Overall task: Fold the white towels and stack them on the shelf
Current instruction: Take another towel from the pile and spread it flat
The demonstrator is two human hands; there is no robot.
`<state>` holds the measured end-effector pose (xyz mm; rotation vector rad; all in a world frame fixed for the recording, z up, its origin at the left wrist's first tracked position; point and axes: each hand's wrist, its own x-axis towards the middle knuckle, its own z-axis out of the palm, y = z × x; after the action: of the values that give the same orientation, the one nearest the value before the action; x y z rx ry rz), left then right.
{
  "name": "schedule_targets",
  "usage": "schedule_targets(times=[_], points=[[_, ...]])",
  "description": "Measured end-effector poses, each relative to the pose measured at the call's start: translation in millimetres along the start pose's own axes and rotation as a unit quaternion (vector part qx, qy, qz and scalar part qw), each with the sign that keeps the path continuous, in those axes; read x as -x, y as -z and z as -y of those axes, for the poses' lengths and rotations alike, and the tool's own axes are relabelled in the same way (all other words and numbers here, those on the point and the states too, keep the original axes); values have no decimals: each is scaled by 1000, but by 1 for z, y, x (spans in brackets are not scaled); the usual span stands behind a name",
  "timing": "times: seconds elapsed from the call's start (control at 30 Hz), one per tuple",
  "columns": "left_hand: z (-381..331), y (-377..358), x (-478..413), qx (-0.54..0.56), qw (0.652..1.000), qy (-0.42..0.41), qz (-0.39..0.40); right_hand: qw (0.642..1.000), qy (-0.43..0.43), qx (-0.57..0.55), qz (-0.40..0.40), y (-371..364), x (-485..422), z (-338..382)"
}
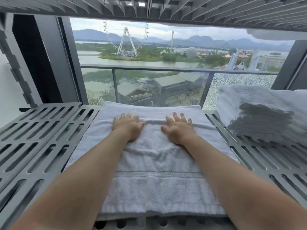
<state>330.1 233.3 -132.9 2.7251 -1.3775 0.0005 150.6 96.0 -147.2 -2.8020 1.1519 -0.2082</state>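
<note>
A white towel [154,163] lies spread flat on the grey slotted shelf [41,138], its far edge near the window. My left hand [127,127] rests palm down on the towel's far half, fingers straight and spread. A little to its right my right hand [178,130] presses flat on the same towel in the same way. Between and beyond the fingers runs a low ridge of cloth. A stack of folded white towels [259,113] sits on the shelf at the right.
Another slotted shelf [149,7] hangs close overhead, with a white towel edge [274,34] showing at the upper right. A dark upright post [41,60] stands at the back left. A window with a glass railing [149,70] lies behind the shelf.
</note>
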Motion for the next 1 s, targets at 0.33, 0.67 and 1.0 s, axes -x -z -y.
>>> schedule_targets(times=[0.33,0.67,1.0], points=[[11,5,49,30,997,-71,18,999,-23,-26,30,3,54,23],[11,12,109,14,994,-106,19,999,-14,-37,19,13,128,31],[-9,12,183,1,995,-88,39,999,-9,-30,-6,21,187,33]])
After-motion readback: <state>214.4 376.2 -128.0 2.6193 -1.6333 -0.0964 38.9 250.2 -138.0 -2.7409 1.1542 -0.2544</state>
